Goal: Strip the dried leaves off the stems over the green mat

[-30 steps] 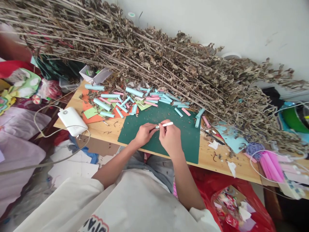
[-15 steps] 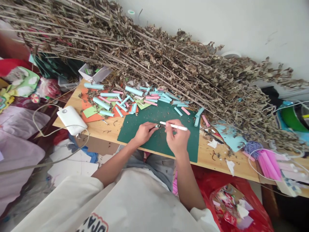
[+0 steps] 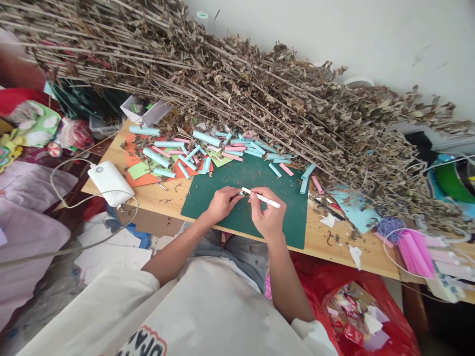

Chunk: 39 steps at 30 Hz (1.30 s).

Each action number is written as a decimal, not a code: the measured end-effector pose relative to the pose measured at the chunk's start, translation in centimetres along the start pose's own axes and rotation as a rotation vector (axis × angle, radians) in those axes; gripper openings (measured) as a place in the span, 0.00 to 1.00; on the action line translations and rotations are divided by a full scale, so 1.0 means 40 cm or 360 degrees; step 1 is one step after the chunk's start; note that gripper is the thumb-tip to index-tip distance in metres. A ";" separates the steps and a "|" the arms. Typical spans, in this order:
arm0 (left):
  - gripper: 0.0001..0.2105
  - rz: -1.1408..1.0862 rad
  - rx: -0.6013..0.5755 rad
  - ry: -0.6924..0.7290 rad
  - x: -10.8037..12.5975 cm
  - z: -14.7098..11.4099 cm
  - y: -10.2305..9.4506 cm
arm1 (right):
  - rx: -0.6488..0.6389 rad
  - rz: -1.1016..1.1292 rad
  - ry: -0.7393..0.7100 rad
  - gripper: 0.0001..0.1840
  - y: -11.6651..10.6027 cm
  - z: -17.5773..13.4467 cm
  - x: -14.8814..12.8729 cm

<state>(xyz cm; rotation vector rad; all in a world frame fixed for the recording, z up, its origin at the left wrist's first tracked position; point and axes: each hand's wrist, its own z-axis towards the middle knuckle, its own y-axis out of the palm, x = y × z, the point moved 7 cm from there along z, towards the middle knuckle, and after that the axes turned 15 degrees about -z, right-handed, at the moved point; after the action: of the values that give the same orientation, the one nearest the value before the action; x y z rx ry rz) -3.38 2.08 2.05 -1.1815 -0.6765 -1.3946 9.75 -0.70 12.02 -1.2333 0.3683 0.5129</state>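
Observation:
My left hand (image 3: 223,203) pinches a small pale paper tube (image 3: 241,193), mostly hidden by the fingers, with dark dried leaf bits at its end. A slim white pen (image 3: 271,202) lies in the closed fingers of my right hand (image 3: 267,217). Its left tip is right beside the tube's end; whether they touch I cannot tell. Both hands are over a dark green cutting mat (image 3: 211,217) strewn with leaf crumbs. Behind them lie several rolled blue paper tubes (image 3: 206,138) and pink paper tubes (image 3: 286,169).
A big heap of dried leafy stalks (image 3: 237,84) spans the back of the wooden table (image 3: 356,257). A white power bank (image 3: 111,183) with a cable sits on the left. Blue paper (image 3: 352,210) and purple yarn (image 3: 389,227) lie right, above a red rubbish bag (image 3: 389,306).
My right hand has moved slightly left with the pen, bringing its tip up to the tube's end. My left hand stays almost where it was.

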 end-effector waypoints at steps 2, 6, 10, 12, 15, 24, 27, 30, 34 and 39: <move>0.11 -0.0013 0.0011 0.0012 0.000 0.000 -0.001 | 0.0023 -0.0030 0.0022 0.10 0.000 -0.001 0.004; 0.10 -0.0022 0.0039 0.0035 0.003 0.001 -0.003 | 0.0125 -0.0040 0.0037 0.09 -0.010 -0.006 0.010; 0.10 -0.0008 0.0010 0.0015 0.006 0.002 -0.001 | 0.0133 0.0018 -0.0057 0.08 -0.005 -0.010 0.004; 0.10 -0.0012 -0.0001 0.0017 0.007 0.002 -0.001 | 0.0103 0.0006 -0.0067 0.08 0.001 -0.011 0.004; 0.11 -0.0004 -0.0010 0.0021 0.007 0.001 -0.001 | 0.0051 -0.0033 -0.0068 0.08 0.010 -0.010 0.001; 0.12 0.0017 -0.0067 0.0029 0.006 0.001 0.003 | -0.0302 -0.0381 -0.0082 0.11 0.049 0.042 -0.011; 0.12 0.0021 -0.0066 0.0026 0.001 0.000 0.004 | -0.0322 -0.0408 -0.0120 0.11 0.056 0.049 -0.013; 0.12 0.0022 -0.0083 0.0026 0.000 0.000 0.007 | -0.0311 -0.0409 -0.0115 0.11 0.062 0.043 -0.008; 0.12 0.0020 -0.0074 0.0019 0.004 0.001 0.004 | -0.0278 -0.0421 -0.0112 0.11 0.065 0.036 -0.009; 0.13 0.0017 -0.0092 -0.0041 0.002 0.002 0.002 | -0.0262 -0.0492 -0.0137 0.11 0.071 0.039 -0.018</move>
<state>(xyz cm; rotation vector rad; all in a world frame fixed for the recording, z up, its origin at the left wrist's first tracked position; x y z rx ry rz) -3.28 2.11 2.12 -1.2487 -0.6506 -1.4003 7.55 1.36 10.63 -1.3927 0.0595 0.3330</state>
